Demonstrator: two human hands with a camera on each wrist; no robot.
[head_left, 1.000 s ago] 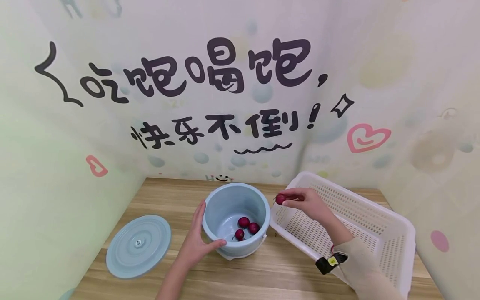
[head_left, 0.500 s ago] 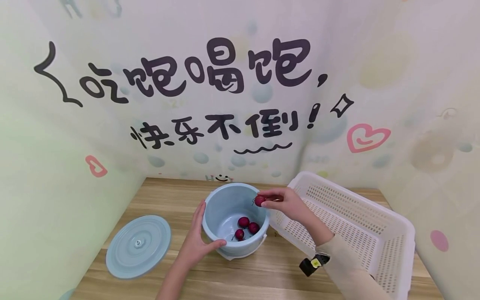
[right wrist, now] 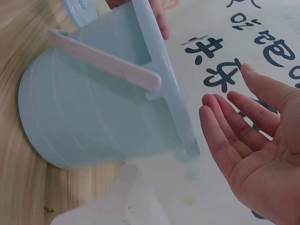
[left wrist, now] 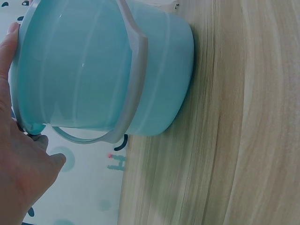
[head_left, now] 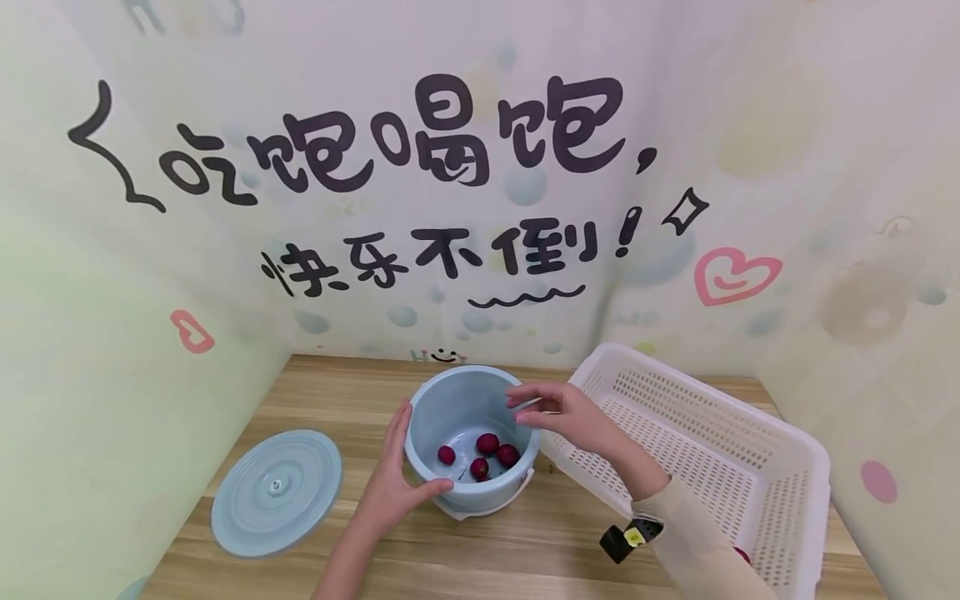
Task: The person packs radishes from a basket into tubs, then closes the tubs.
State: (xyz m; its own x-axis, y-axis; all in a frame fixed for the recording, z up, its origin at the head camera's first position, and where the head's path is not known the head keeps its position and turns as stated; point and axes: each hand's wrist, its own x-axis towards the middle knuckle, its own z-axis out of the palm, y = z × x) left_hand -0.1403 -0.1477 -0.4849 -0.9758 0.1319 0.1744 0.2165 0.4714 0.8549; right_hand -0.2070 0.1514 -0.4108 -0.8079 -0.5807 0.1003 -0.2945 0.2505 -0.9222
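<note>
A light blue bucket [head_left: 442,400] stands on the wooden table. Inside it, on the bottom, lie several small red radishes [head_left: 487,444]. My left hand [head_left: 393,483] grips the bucket's rim from the left, thumb at the front and fingers along the side; the left wrist view shows the bucket's wall [left wrist: 84,65] beside it. Over the right part of the rim hovers my right hand [head_left: 566,412], holding nothing. In the right wrist view the right hand's fingers [right wrist: 236,131] are loosely extended, apart from the bucket's rim [right wrist: 166,79].
To the right sits a white perforated basket [head_left: 806,467], with part of a radish [head_left: 741,553] showing beyond the right sleeve. A round blue lid [head_left: 276,492] lies on the table [head_left: 517,567] at the left. The bucket's pale handle [right wrist: 103,61] hangs down. Printed walls enclose the table.
My right hand moved left from over the basket to the bucket with a radish, then let it go. That radish now lies in the bucket's left part. The left hand stayed put.
</note>
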